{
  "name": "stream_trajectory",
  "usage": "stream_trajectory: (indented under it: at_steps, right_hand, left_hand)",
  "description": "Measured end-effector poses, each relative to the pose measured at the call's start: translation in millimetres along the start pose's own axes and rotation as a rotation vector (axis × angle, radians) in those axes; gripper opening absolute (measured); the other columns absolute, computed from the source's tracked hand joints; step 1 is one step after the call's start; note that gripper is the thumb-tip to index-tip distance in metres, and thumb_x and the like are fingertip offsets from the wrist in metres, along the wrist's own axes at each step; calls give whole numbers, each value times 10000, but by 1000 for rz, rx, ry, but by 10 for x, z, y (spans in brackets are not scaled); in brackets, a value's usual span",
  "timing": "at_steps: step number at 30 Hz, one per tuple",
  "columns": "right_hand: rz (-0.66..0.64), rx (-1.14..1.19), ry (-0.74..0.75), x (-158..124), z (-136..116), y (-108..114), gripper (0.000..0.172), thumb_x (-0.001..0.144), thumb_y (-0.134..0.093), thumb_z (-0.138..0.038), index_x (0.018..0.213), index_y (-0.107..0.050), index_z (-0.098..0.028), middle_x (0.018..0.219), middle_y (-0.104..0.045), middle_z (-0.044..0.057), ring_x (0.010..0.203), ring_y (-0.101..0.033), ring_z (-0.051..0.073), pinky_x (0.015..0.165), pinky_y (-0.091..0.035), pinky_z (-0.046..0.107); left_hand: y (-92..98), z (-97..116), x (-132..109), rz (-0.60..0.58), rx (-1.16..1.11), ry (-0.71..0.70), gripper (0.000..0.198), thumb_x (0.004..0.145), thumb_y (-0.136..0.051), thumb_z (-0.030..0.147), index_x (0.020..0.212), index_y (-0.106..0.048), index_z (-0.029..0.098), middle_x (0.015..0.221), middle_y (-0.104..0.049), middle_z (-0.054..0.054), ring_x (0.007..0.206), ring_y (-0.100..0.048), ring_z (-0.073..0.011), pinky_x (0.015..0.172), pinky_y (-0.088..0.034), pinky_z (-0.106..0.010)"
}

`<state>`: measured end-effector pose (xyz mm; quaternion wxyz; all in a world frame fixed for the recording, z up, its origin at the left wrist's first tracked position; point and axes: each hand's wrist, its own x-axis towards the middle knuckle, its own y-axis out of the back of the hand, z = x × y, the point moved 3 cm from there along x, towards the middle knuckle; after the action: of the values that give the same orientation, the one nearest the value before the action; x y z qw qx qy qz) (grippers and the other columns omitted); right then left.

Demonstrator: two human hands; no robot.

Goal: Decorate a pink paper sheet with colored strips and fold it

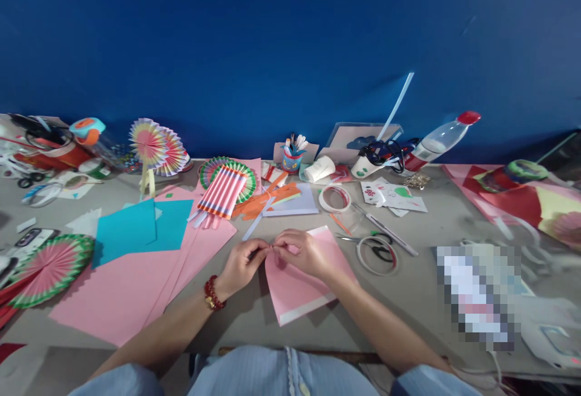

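A pink sheet of paper [295, 290] lies in front of me, with white strips along its near and far right edges. At its far left corner, my left hand [238, 267] is closed in a pinch on the paper's edge. Fingertips almost meeting the left ones, my right hand [302, 252] also pinches that corner, and its palm and wrist cover part of the sheet. What exactly is between the fingertips is too small to make out.
Scissors [384, 254], tape rolls [334, 199] and a utility knife [391, 234] lie right of the sheet. Pink sheets [122, 293] and blue paper [170, 223] spread left. Paper fans [52, 266], a pen cup [292, 160] and a tilted bottle [438, 141] stand around.
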<state>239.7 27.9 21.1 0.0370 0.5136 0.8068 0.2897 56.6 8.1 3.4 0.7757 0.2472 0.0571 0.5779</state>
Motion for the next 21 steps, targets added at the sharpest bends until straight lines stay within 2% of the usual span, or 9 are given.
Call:
stream_trajectory:
  at_steps: [6, 10, 14, 21]
  right_hand:
    - [-8, -33, -3, -6, -26, 8, 113, 866, -678, -283, 778, -666, -213, 794, -697, 20, 761, -645, 156, 720, -499, 265]
    - [-30, -69, 15, -9, -32, 21, 59, 866, -670, -249, 816, -675, -218, 832, -704, 20, 773, -647, 153, 734, -503, 268]
    - [-14, -48, 16, -8, -25, 31, 166, 895, -606, -187, 751, -675, -228, 836, -717, 19, 794, -655, 155, 748, -504, 269]
    - [5, -66, 22, -4, -59, 24, 145, 864, -622, -161, 744, -669, -227, 829, -718, 20, 795, -655, 162, 750, -503, 274]
  left_hand:
    - [0, 8, 7, -11, -5, 7, 185, 956, -551, 291, 862, -665, 181, 809, -710, -25, 737, -646, -145, 713, -502, -236]
    - [10, 31, 18, -7, -10, 7, 182, 958, -547, 293, 867, -661, 184, 809, -709, -24, 743, -649, -147, 722, -502, -239]
    - [6, 15, 15, -12, -7, 9, 192, 960, -539, 298, 862, -660, 186, 816, -706, -27, 753, -649, -150, 725, -501, -242]
    - [4, 4, 9, -7, -6, 11, 196, 956, -539, 304, 859, -661, 185, 816, -708, -30, 751, -647, -153, 714, -499, -239]
